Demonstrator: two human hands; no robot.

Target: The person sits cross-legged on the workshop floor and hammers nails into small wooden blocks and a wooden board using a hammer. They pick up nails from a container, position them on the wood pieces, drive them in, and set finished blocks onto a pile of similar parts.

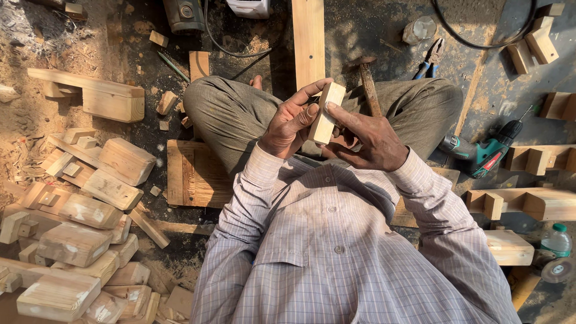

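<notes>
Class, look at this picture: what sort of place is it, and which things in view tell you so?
Probably a woodworking workshop with work done on the floor: cut wooden blocks piled in sawdust, a cordless drill, a hammer, and both hands holding a small wood block.

Pale checked long-sleeved buttoned shirt [336, 252], olive-grey trousers [234, 114]

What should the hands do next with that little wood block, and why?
Probably turn the wood block a little to look at another side. Both hands grip it: the left hand wraps it from the left, the right hand pinches it from the right, and it is raised above the lap, tilted. The hammer lies untouched just beyond, so checking seems likelier than striking.
</notes>
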